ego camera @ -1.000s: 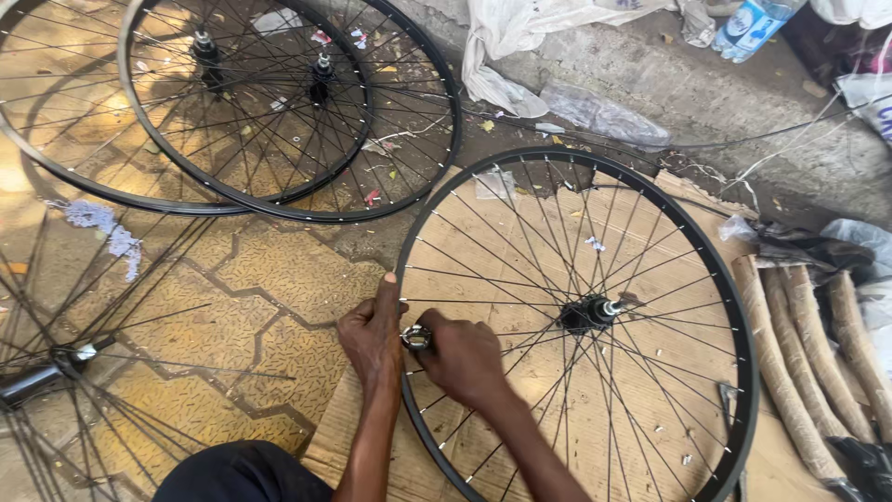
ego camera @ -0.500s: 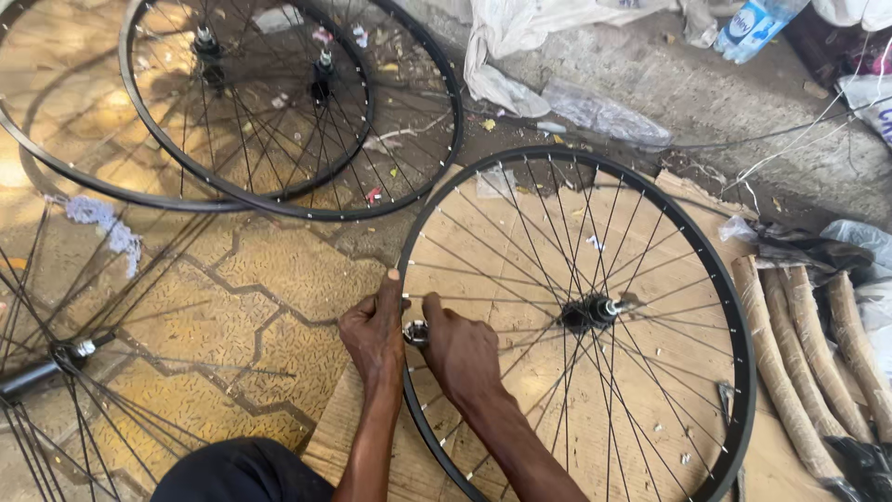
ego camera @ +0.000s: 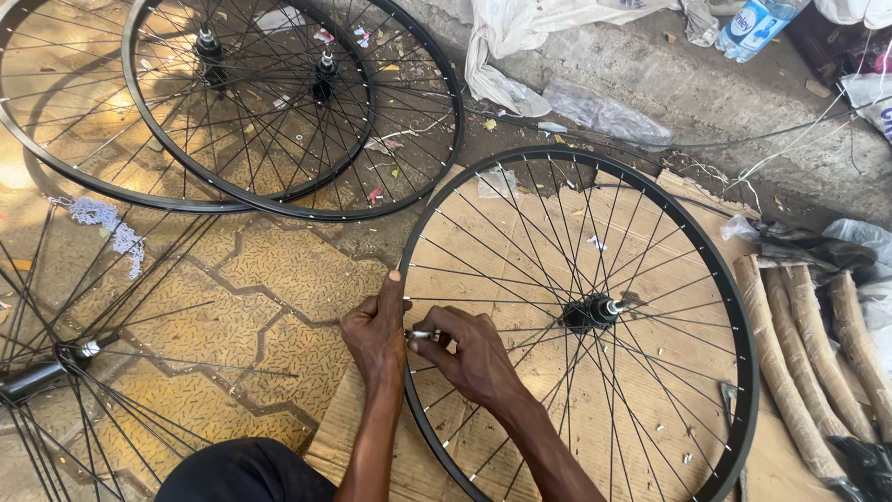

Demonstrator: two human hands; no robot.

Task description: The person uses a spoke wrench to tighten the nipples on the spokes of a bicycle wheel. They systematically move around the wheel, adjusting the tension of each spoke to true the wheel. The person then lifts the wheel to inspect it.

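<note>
A black spoked bicycle wheel (ego camera: 734, 307) lies flat on a sheet of cardboard (ego camera: 520, 232), its hub (ego camera: 590, 313) at the middle. My left hand (ego camera: 374, 330) grips the rim at its left side, thumb pointing up along it. Inside the rim, my right hand (ego camera: 471, 353) pinches a small silver tool (ego camera: 420, 335) at a spoke end close to the rim. The two hands touch each other there.
Two more black wheels (ego camera: 279, 200) overlap on the paving at top left. A bare hub with loose spokes (ego camera: 56, 367) lies at the left. Rolled brown bundles (ego camera: 790, 372) lie at the right, a concrete curb with plastic bags (ego camera: 520, 37) and a bottle (ego camera: 757, 23) at the top.
Both hands stay at the same spot on the rim; the right hand's fingers have shifted slightly around the small tool. The wheel has barely moved.
</note>
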